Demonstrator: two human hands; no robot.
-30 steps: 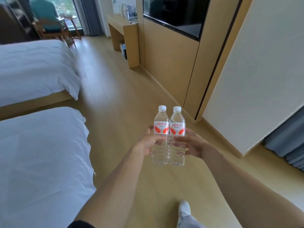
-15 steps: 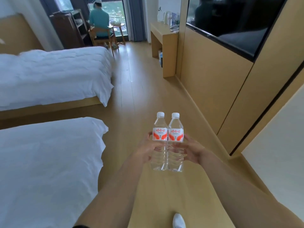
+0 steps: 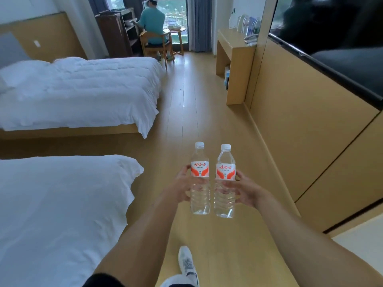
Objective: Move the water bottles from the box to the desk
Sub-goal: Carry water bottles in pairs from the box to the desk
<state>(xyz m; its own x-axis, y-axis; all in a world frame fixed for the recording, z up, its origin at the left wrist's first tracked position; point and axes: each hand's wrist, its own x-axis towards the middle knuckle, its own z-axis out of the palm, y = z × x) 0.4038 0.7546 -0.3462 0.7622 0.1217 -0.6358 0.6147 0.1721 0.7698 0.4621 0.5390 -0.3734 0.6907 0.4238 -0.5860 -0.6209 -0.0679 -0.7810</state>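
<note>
I carry two clear water bottles with white caps and red-and-white labels, upright and side by side above the wooden floor. My left hand (image 3: 181, 186) grips the left bottle (image 3: 200, 179) around its middle. My right hand (image 3: 246, 190) grips the right bottle (image 3: 225, 181) the same way. A narrow gap separates the bottles. The wooden desk (image 3: 235, 52) stands far ahead on the right against the wall, with several items on its top. No box is in view.
Two beds with white bedding, the near bed (image 3: 62, 214) and the far bed (image 3: 83, 92), fill the left side. A wooden wall panel with a dark screen (image 3: 335, 44) runs along the right. A person sits on a chair (image 3: 156, 44) by the window ahead. My shoe (image 3: 186, 264) shows below.
The view has swung left and lifted, bringing the far bed, the seated person and the desk nearer. The two bottles, earlier touching, have drifted slightly apart. Both hands keep their grip.
</note>
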